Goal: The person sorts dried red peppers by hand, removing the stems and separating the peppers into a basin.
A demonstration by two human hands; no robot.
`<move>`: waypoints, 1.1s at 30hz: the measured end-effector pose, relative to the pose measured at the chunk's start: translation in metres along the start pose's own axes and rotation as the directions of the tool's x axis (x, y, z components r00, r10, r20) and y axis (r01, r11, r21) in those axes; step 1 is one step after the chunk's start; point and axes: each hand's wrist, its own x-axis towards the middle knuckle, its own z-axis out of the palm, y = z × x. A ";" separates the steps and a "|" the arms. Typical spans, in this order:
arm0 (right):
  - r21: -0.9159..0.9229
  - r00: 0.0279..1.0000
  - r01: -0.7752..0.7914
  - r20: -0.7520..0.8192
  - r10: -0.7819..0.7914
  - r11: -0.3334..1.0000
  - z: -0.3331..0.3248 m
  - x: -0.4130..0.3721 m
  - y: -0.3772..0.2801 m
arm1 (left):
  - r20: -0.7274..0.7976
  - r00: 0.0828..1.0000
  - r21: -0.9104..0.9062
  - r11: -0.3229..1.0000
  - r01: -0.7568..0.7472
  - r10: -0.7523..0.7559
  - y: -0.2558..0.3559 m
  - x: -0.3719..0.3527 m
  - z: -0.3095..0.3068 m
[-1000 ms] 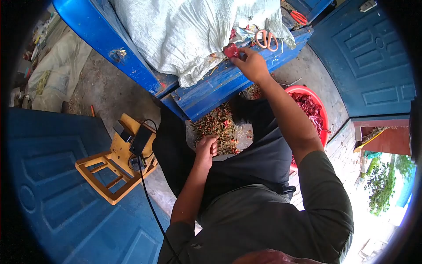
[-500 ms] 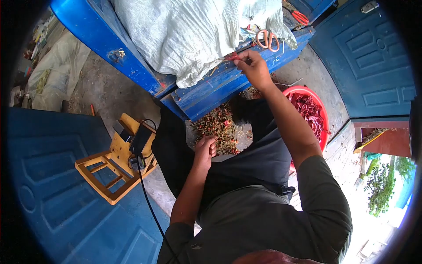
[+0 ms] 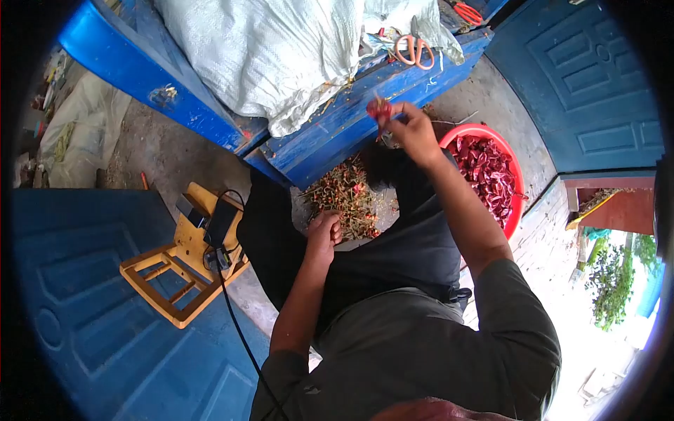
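Note:
My right hand (image 3: 415, 135) is closed, its thumb and fingers pinching a dried red chili pepper (image 3: 379, 111), slightly blurred, in front of the blue wooden bench's edge. My left hand (image 3: 325, 230) is curled into a fist over my left thigh, beside a heap of chili stems (image 3: 349, 196) on the floor between my legs. Whatever the left fingers may hold is hidden. To the right of my right forearm stands a red basin (image 3: 483, 129) full of dried red chili pieces (image 3: 484, 168).
A white woven sack (image 3: 260, 56) lies on the blue bench (image 3: 196, 109). Pink-handled scissors (image 3: 414, 53) rest near its edge, with red-handled scissors (image 3: 466, 12) farther back. A wooden chair (image 3: 186, 277) with a black device and cable stands at left. Blue doors are on both sides.
My right hand has moved back from the sack's edge toward me, lifting the chili pepper off the bench. My left hand stays in a fist. The view has shifted slightly.

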 end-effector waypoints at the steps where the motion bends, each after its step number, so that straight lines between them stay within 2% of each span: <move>1: 0.079 0.978 -0.184 0.117 0.174 0.980 0.006 -0.020 -0.008 | -0.003 1.000 0.014 1.000 -0.002 0.002 0.001 -0.001 0.001; 2: 0.131 0.911 -0.369 0.245 0.331 0.920 0.012 -0.039 -0.014 | -0.007 1.000 0.026 1.000 -0.003 0.003 0.002 -0.001 0.002; 3: 0.168 0.864 -0.452 0.325 0.384 0.876 0.022 -0.056 -0.001 | -0.020 1.000 0.016 1.000 -0.003 0.004 0.004 -0.002 0.006; 5: 0.224 0.828 -0.509 0.390 0.402 0.831 0.043 -0.100 0.011 | -0.061 0.998 0.006 1.000 -0.003 0.003 0.005 -0.005 0.009; 6: 0.116 0.790 -0.506 0.461 0.405 0.855 0.049 -0.119 0.019 | 0.010 1.000 0.054 0.998 -0.015 0.014 0.003 -0.002 -0.001; 7: 0.010 0.747 -0.483 0.525 0.407 0.875 0.055 -0.134 0.027 | -0.002 1.000 0.052 0.998 -0.019 0.019 0.000 -0.002 -0.003; 8: 0.068 0.727 -0.511 0.566 0.388 0.857 0.062 -0.149 0.034 | -0.033 0.999 0.047 0.999 -0.015 0.016 -0.003 -0.001 -0.001; 9: 0.070 0.727 -0.507 0.569 0.383 0.859 0.067 -0.155 0.029 | -0.058 0.998 0.042 0.999 -0.011 0.013 -0.004 0.001 -0.001; 10: 0.106 0.700 -0.544 0.605 0.380 0.833 0.071 -0.156 0.019 | 0.028 0.999 0.037 0.999 -0.019 0.018 -0.006 0.005 -0.008; 12: 0.140 0.676 -0.573 0.637 0.370 0.807 0.074 -0.160 0.013 | 0.024 0.999 0.025 0.998 -0.049 0.049 -0.012 0.010 -0.011; 14: 0.002 0.606 -0.592 0.660 0.444 0.806 0.076 -0.161 0.020 | 0.025 0.996 0.011 0.996 -0.085 0.084 -0.011 0.011 -0.010; 16: 0.021 0.598 -0.608 0.669 0.441 0.794 0.082 -0.167 0.024 | 0.026 0.998 0.111 0.992 -0.053 0.051 -0.015 0.015 -0.019; 17: 0.043 0.584 -0.637 0.680 0.444 0.770 0.085 -0.172 0.026 | 0.029 0.998 0.104 0.993 -0.063 0.060 -0.017 0.018 -0.023; 19: 0.057 0.592 -0.644 0.669 0.449 0.763 0.096 -0.179 0.024 | 0.052 0.996 0.013 0.997 -0.071 0.070 -0.017 0.020 -0.025; 21: 0.075 0.773 -0.376 0.575 0.268 0.924 0.107 -0.183 0.023 | 0.014 0.999 -0.026 0.999 -0.047 0.047 -0.009 0.011 -0.015; 23: 0.080 0.763 -0.365 0.597 0.249 0.927 0.111 -0.183 0.016 | -0.023 1.000 -0.058 0.998 -0.020 0.019 -0.005 0.007 -0.011; 25: 0.043 0.828 -0.214 0.539 0.158 0.976 0.121 -0.182 0.016 | 0.005 0.999 -0.084 0.996 -0.035 0.036 -0.004 0.009 -0.013; 26: 0.041 0.829 -0.209 0.537 0.155 0.977 0.122 -0.180 0.017 | 0.009 0.999 -0.083 0.996 -0.038 0.039 -0.002 0.010 -0.015; 28: -0.142 0.903 -0.047 0.416 0.103 0.989 0.123 -0.174 0.004 | 0.018 0.998 -0.070 0.996 -0.051 0.053 0.001 0.010 -0.020; 29: -0.145 0.903 -0.045 0.417 0.103 0.988 0.125 -0.173 0.009 | 0.020 0.998 -0.072 0.996 -0.052 0.053 0.001 0.009 -0.023; 31: -0.326 0.982 0.058 0.189 0.005 0.944 0.133 -0.170 0.023 | 0.021 0.999 0.005 1.000 -0.030 0.030 0.005 0.010 -0.025; 32: -0.325 0.982 0.060 0.187 0.002 0.944 0.137 -0.171 0.028 | 0.023 0.999 0.007 0.999 -0.032 0.032 0.003 0.012 -0.021; 33: -0.336 0.990 0.000 0.133 0.047 0.942 0.140 -0.174 0.031 | -0.074 0.996 -0.038 0.997 -0.060 0.057 0.000 0.014 -0.014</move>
